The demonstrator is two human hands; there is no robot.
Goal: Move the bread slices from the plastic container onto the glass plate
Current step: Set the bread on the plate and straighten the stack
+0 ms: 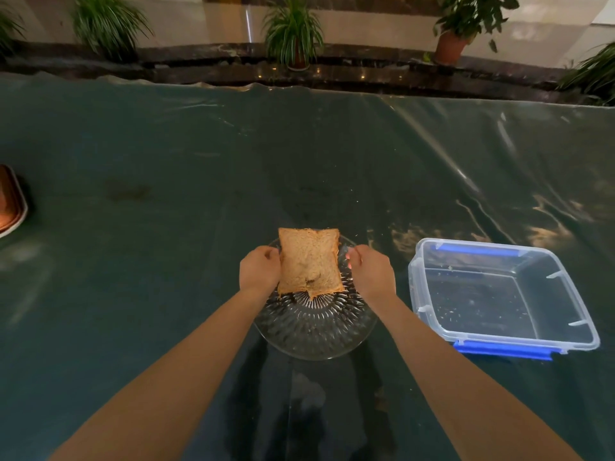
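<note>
A brown bread slice (pixel 309 261) is held between both my hands over the far half of the round cut-glass plate (pixel 316 331). My left hand (pixel 259 269) grips its left edge and my right hand (pixel 369 271) grips its right edge. Whether more than one slice is stacked there I cannot tell. The near edge of the bread touches or hovers just above the plate. To the right stands the clear plastic container (pixel 499 294) with blue clips, holding only crumbs.
A dark green table under a shiny plastic sheet (pixel 166 194) carries everything. A reddish tray-like object (pixel 10 201) pokes in at the left edge. Potted plants (pixel 293 31) line a dark ledge beyond the table's far edge.
</note>
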